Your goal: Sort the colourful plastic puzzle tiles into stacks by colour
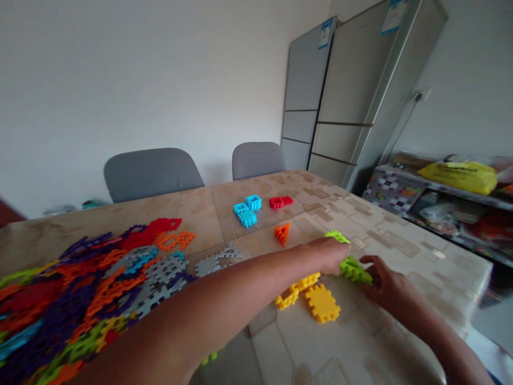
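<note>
My left hand (pixel 332 255) reaches across to the light-green interlocking block (pixel 354 271) and grips it from the left; most of its fingers are hidden. From the right, my right hand (pixel 385 279) pinches the same block between thumb and fingers. Another light-green part (pixel 337 236) shows beyond my left hand; I cannot tell whether it is joined to the block. Closer to me lie a yellow square block (pixel 323 303) and a yellow open-framed piece (pixel 289 297), partly behind my left forearm. An orange triangular block (pixel 282 233) stands beyond the forearm.
Blue blocks (pixel 247 211) and red blocks (pixel 280 202) sit farther back on the patterned table (pixel 417 246). A heap of mixed interlocking tiles (pixel 96 283) covers the left side, with grey tiles (pixel 207 264) at its edge. Two grey chairs (pixel 154 174) stand behind the table.
</note>
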The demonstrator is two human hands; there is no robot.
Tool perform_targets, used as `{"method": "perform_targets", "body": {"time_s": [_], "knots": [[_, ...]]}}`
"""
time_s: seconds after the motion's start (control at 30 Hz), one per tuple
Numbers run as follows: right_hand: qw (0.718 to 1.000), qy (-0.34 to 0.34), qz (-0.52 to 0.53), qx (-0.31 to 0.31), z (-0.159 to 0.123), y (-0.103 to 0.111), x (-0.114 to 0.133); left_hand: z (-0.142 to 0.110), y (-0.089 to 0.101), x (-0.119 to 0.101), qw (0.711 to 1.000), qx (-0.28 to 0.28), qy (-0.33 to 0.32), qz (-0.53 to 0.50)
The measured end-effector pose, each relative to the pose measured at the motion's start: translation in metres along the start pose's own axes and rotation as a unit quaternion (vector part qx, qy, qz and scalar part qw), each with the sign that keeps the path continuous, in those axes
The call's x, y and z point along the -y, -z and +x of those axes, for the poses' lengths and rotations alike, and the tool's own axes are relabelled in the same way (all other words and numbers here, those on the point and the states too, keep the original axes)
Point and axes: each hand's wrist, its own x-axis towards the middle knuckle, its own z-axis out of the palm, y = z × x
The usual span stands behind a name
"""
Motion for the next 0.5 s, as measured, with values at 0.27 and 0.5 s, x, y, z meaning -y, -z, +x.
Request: {"method": "perform_targets", "body": {"time_s": [0.27,0.5], "knots": [[0.997,0.047,-0.053,-0.025,0.006,-0.001,0.005,-0.121,0.046,-0.022,0.994,-0.102,-0.018,0.028],[0.994,0.064,-0.089,0.01,0.017,-0.008,0.006,-0.315,-0.005,-0.026,0.965,-0.252,0.078,-0.01]]}}
